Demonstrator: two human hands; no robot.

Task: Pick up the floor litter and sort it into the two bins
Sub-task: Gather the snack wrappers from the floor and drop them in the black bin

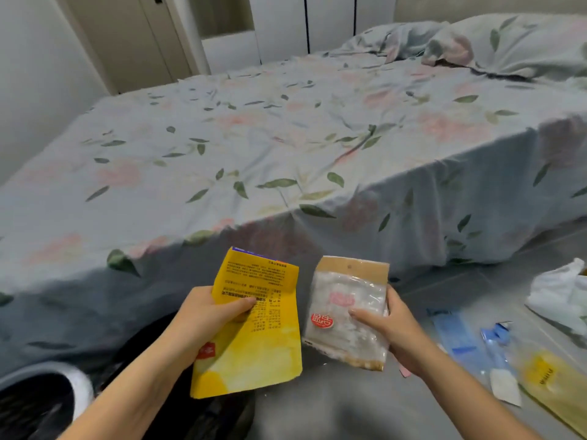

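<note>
Grey floor (pixel 349 408), bin (pixel 38 395) cropped, litter (pixel 495 354) blurred

Two bare forearms, hands (pixel 219 312) unsleeved, ringless.

We faced a wide bed (pixel 286 147) spread with a pale grey-blue sheet (pixel 413 198) printed in pink flowers and green leaves — it draped down over the near corner toward the grey tiled floor (pixel 444 287). Rumpled pillows (pixel 508 42) in the same print lay at the far right. Behind stood white wardrobe doors (pixel 330 20) and a plain wall (pixel 38 74) — the light was soft and even.
</note>
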